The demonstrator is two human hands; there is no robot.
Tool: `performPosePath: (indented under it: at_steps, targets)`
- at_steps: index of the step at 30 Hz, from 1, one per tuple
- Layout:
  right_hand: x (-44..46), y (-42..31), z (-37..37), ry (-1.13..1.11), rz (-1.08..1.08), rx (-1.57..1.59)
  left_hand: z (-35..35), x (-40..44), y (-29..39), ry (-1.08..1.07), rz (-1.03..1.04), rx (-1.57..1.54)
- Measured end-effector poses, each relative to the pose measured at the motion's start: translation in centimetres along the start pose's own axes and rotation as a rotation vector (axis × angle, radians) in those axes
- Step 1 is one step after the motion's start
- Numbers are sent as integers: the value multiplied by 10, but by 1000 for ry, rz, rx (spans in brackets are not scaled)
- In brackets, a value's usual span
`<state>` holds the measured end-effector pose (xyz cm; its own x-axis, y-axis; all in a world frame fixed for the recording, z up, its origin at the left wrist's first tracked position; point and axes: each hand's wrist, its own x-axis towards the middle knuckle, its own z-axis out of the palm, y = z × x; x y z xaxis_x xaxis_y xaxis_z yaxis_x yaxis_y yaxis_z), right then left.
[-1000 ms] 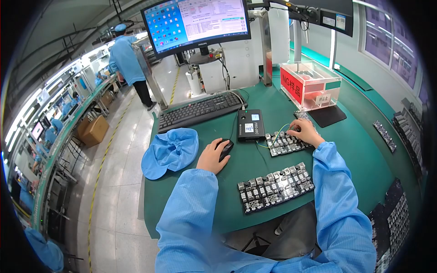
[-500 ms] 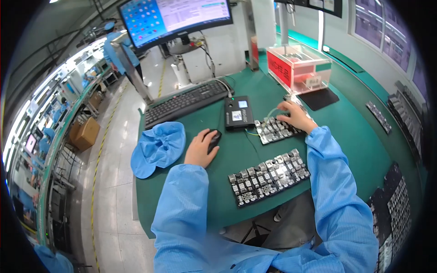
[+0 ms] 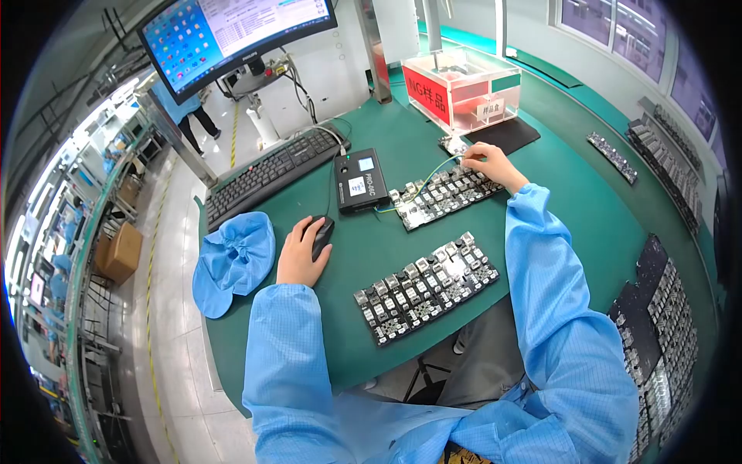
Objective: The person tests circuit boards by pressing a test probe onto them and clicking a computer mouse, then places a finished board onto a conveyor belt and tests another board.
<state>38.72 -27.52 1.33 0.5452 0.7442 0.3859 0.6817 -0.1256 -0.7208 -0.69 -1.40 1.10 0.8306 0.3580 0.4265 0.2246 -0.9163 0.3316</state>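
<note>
While the left hand (image 3: 300, 254) lies loosely curved over the mouse (image 3: 324, 238), thumb on one side and fingers on the other, the right hand (image 3: 495, 166) reaches across the desk (image 3: 309, 348) to the rear board (image 3: 444, 199). Its grip is a narrow pinch, thumb and fingertips drawn together on the far end of the cable (image 3: 430, 176); whether that end touches the board is too small to tell. The cable arcs over the rear board from the tester (image 3: 361, 180), which stands just left of that board. Nearer the person, between the two sleeves, the front board (image 3: 427, 290) lies flat, apart from both hands. The keyboard (image 3: 270, 179) sits left of the tester, below the lit monitor (image 3: 239, 39). A blue cap (image 3: 234, 259) rests left of the left hand, and the clear case (image 3: 464, 89) stands beyond the right hand.
</note>
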Motion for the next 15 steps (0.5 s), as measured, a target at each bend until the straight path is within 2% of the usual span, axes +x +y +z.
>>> performPosePath:
  at_steps: [3, 7, 9, 15]
  targets:
    - [-10, -4, 0, 5, 0, 0, -1, -1, 2, -8, -10, -7]
    - [-9, -9, 7, 91, -113, -184, 0, 0, 0, 3, -3, -18]
    - [-6, -7, 16, 96, -241, -249, 0, -1, 0, 2, -11, -6]
    - [-4, -1, 23, 109, -236, -245, -1, -1, 2, -1, -20, 0]
